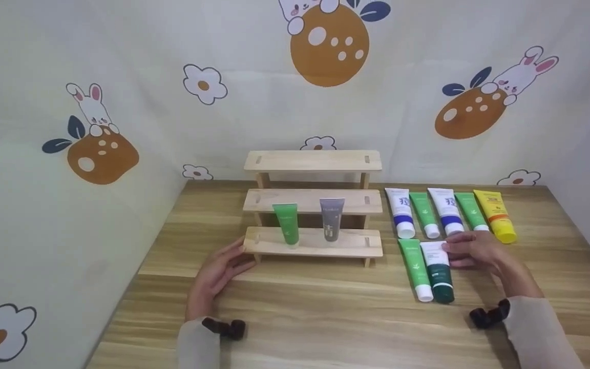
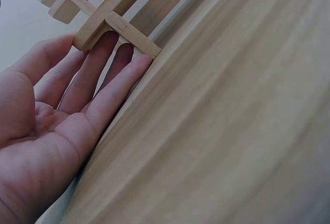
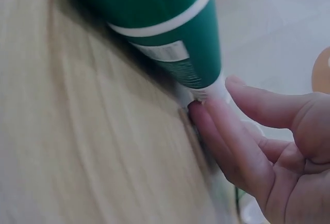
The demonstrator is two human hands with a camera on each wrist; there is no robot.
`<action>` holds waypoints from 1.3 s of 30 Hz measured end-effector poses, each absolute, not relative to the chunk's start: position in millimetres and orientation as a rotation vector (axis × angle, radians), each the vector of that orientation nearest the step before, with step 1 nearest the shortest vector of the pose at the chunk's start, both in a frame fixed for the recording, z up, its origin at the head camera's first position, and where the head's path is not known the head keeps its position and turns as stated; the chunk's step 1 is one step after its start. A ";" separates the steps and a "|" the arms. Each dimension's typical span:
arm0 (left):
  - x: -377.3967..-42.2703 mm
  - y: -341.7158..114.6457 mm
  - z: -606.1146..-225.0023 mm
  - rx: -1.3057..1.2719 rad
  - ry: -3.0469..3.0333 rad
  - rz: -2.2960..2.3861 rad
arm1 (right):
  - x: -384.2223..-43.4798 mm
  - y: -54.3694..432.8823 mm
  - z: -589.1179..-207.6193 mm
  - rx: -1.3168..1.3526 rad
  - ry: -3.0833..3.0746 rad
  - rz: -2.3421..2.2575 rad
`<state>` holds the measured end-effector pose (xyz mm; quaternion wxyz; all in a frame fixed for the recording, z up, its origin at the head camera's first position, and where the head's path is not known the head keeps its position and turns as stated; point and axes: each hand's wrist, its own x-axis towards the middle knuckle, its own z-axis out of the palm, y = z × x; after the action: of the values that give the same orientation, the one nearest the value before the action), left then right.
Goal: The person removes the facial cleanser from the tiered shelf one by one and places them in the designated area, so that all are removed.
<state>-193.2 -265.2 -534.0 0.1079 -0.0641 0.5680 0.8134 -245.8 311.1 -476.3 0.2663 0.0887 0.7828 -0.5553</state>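
Observation:
A three-step wooden stand [image 1: 313,202] stands at the middle back of the table. My left hand [image 1: 226,266] holds the left end of its lowest step, and in the left wrist view the thumb tip is at the step's corner with the other fingers under it. On that step a green tube [image 1: 287,224] and a grey tube [image 1: 332,220] stand upright on their caps. On the right, my right hand [image 1: 477,249] pinches the white end of a white and dark green tube [image 1: 437,271], which lies beside a green tube with a white cap [image 1: 415,269].
Behind the right hand lies a row of tubes: two white and blue tubes [image 1: 400,212], two green tubes [image 1: 424,214] and a yellow tube [image 1: 494,215]. A printed cloth [image 1: 254,118] hangs close behind the stand and along both sides of the wood-grain table [image 1: 315,318].

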 end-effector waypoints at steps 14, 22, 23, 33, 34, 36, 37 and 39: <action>-191.5 -267.6 -534.7 -0.196 1.654 2.397 | -229.5 296.0 -427.1 0.026 2.375 -1.441; -191.9 -266.9 -534.7 -0.189 1.650 2.397 | -215.9 262.8 -407.5 -0.070 2.510 -1.573; -192.2 -267.2 -534.2 -0.187 1.654 2.400 | -215.0 258.8 -406.7 -0.092 2.512 -1.600; -193.1 -267.8 -535.0 -0.217 1.653 2.404 | -204.6 222.4 -408.0 -0.242 2.478 -1.755; -193.2 -267.7 -535.4 -0.224 1.654 2.406 | -203.5 219.2 -407.7 -0.267 2.476 -1.762; -193.3 -267.5 -535.8 -0.238 1.654 2.415 | -201.8 212.9 -406.7 -0.313 2.486 -1.757; -193.3 -267.6 -536.2 -0.241 1.658 2.414 | -201.2 209.9 -405.8 -0.330 2.496 -1.743; -193.1 -267.8 -536.7 -0.235 1.659 2.411 | -200.8 203.7 -403.5 -0.372 2.513 -1.727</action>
<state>-193.1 -267.8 -536.7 0.1026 -0.0798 0.5622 0.8167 -200.8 203.7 -403.5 0.0350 -0.1209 0.8177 -0.5618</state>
